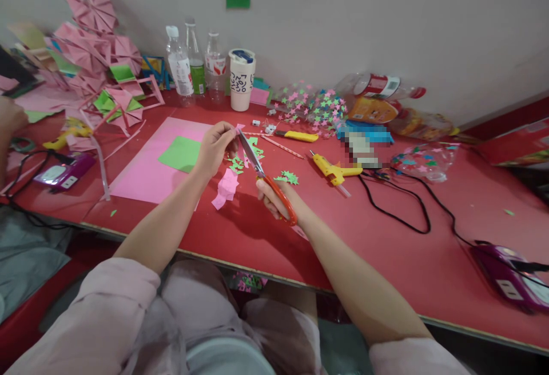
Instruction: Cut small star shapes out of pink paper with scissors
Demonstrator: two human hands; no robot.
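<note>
My right hand [274, 198] is wrapped round the orange handles of a pair of scissors [281, 199], whose blades point up and away to the left. My left hand [218, 145] pinches a small piece of pink paper [240, 128] at the blade tips. Below the blades lie green paper scraps [235, 163] and a few pink ones. Pink paper pieces [226, 188] lie between my hands, near the table's front. Green star cut-outs [289, 177] rest just beyond my right hand. Left of my left hand, a green sheet [180, 154] lies on a larger pink sheet [146, 163].
A yellow glue gun [337, 170] with a black cord lies on the right, near a yellow utility knife [300, 136]. Bottles [179, 63] and a cup [242, 86] stand at the wall. Purple power strips [510, 278] and pink paper crafts [92, 49] flank me. Another person's hand [12, 120] is far left.
</note>
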